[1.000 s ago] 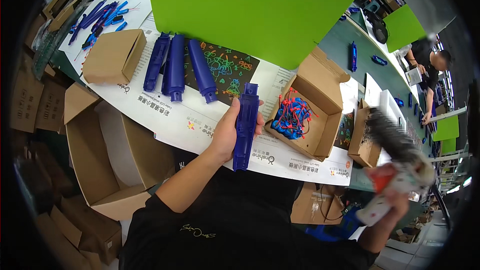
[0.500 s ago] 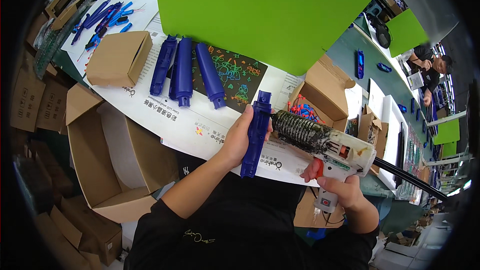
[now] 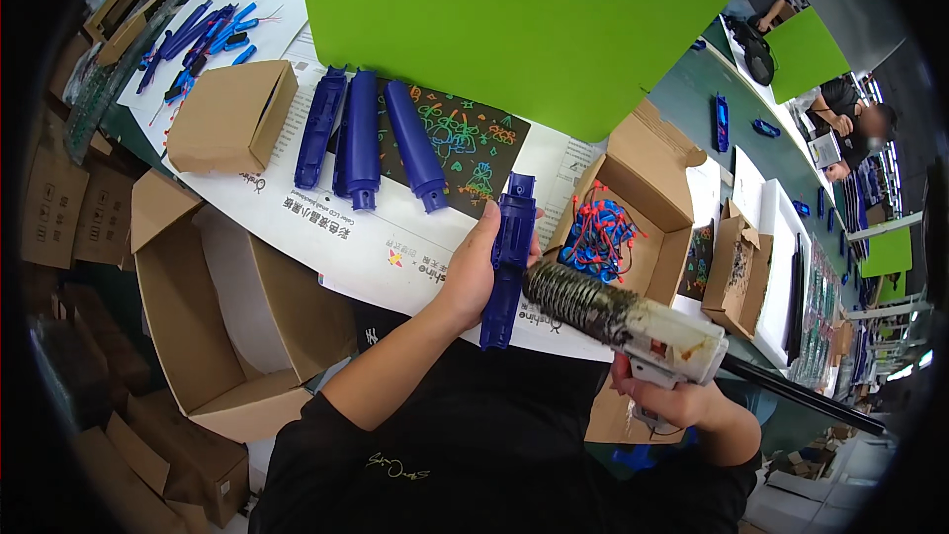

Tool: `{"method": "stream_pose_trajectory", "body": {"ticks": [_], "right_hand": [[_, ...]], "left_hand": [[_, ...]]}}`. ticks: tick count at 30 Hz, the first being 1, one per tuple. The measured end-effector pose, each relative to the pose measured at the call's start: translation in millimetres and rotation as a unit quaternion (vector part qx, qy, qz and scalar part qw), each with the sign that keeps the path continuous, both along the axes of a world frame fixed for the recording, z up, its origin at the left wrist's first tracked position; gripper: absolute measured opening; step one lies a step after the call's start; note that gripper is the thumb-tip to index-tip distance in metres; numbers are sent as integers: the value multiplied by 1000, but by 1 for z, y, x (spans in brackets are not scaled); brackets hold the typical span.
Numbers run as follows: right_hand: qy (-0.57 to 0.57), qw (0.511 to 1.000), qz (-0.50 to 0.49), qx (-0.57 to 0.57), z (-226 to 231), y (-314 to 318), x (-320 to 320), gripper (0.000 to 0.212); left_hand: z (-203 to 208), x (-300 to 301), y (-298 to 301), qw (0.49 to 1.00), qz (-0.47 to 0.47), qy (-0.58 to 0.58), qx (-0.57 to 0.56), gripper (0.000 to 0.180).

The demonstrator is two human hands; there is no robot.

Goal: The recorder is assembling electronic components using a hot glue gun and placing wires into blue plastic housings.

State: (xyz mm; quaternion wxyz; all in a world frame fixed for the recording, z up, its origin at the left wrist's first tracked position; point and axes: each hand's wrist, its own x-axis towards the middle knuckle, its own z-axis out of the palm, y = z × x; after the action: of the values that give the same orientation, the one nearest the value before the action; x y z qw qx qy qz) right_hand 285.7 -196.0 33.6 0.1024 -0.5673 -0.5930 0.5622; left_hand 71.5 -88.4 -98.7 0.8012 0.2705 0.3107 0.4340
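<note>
My left hand [image 3: 471, 275] holds a dark blue plastic half-shell [image 3: 508, 255] upright, its hollow side turned up. My right hand [image 3: 674, 401] is wrapped round the handle of a white glue gun [image 3: 664, 341], with a dark, stained ribbed front and a long black stick [image 3: 801, 394] out of its rear. The gun's front end lies right beside the shell and my left fingertips; whether its tip touches the shell cannot be seen. Farther off on the white sheet lie more blue shells, one hollow side up [image 3: 321, 129], two with rounded backs [image 3: 363, 138] [image 3: 415, 146].
An open cardboard box [image 3: 652, 227] holds red and blue wired parts [image 3: 601, 237]. A closed small carton [image 3: 229, 117] and loose blue parts [image 3: 203, 40] lie at the left. A green panel [image 3: 534, 30] stands behind. A big open carton [image 3: 232, 307] sits below left. A co-worker [image 3: 845, 129] is at far right.
The glue gun and my right hand have tipped and shifted slightly, the handle turning away underneath. The shell has hardly moved. The box of wired parts shows more now.
</note>
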Motion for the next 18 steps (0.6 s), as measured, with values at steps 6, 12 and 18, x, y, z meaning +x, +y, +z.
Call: {"method": "stream_pose_trajectory", "body": {"ticks": [6, 12, 18], "right_hand": [[72, 989, -130, 18, 0, 9, -3, 23], [14, 998, -28, 54, 4, 5, -6, 21], [-45, 998, 33, 39, 4, 7, 6, 21]], "left_hand": [[10, -5, -2, 998, -30, 55, -10, 60], [-4, 1, 0, 1000, 12, -14, 10, 60], [1, 1, -1, 1000, -5, 27, 5, 59]]}}
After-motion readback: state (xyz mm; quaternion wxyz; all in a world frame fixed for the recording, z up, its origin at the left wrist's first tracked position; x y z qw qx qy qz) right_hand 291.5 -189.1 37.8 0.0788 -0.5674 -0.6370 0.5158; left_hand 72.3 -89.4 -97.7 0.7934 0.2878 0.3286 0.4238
